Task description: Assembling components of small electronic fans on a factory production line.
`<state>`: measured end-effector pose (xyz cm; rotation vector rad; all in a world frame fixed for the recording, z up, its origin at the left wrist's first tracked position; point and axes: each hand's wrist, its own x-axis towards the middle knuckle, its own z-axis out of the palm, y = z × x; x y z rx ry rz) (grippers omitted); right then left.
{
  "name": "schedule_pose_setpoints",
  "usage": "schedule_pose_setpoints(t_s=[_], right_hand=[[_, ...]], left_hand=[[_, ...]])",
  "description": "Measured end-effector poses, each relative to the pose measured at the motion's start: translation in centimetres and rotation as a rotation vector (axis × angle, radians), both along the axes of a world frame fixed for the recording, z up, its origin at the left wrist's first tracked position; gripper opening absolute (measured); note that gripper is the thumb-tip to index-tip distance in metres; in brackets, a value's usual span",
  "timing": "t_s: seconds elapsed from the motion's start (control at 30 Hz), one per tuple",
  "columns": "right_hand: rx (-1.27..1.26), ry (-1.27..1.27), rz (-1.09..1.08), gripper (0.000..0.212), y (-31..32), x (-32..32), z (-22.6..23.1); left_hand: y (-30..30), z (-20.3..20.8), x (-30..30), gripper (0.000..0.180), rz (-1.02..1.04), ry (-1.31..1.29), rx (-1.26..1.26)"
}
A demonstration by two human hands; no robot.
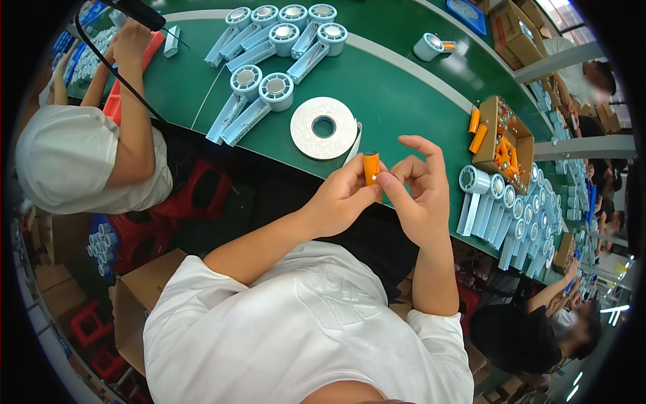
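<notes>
My left hand (pixel 343 198) holds an orange cylindrical battery (pixel 371 166) upright between thumb and fingers, at the table's near edge. A small white patch shows low on the battery's side. Against that side rests the thumb of my right hand (pixel 420 195), its forefinger curled close by and another finger raised. Whatever lies between that thumb and forefinger is hidden or too small to make out. Just beyond my hands a wide roll of white tape (pixel 305 134) lies flat, its loose end trailing toward my left hand.
Light-blue handled housings with round heads (pixel 275 91) lie at the far left; more stand packed at the right (pixel 494 202). A cardboard box (pixel 528 151) holds orange batteries, with loose ones beside it. Another housing (pixel 428 47) sits far back. A co-worker in white (pixel 74 158) works at left.
</notes>
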<state>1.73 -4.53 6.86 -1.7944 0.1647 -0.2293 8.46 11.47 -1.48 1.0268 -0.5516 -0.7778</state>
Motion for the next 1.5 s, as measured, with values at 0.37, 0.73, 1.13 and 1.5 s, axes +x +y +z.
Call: schedule_pose_setpoints(t_s=[0.37,0.73,1.13,1.5], right_hand=[[0.098,-0.132,0.005,0.055,1.3,-0.7,-1.3],[0.444,-0.132,-0.091,0.043,1.2,-2.4,-0.6],[0.187,-0.275,0.007,0.037,0.3,-5.3,-3.7],[-0.241,-0.316,-0.174,0.046,1.6,-6.0,-4.7]], left_hand=[[0.7,1.2,-1.1,0.017,0.25,-0.741,0.337],[0.7,2.6,-0.4,0.024,0.073,-0.494,0.181],[1.2,1.3,-1.1,0.037,0.026,-0.458,0.117],[1.8,2.4,-0.5,0.039,-0.06,-0.569,0.203]])
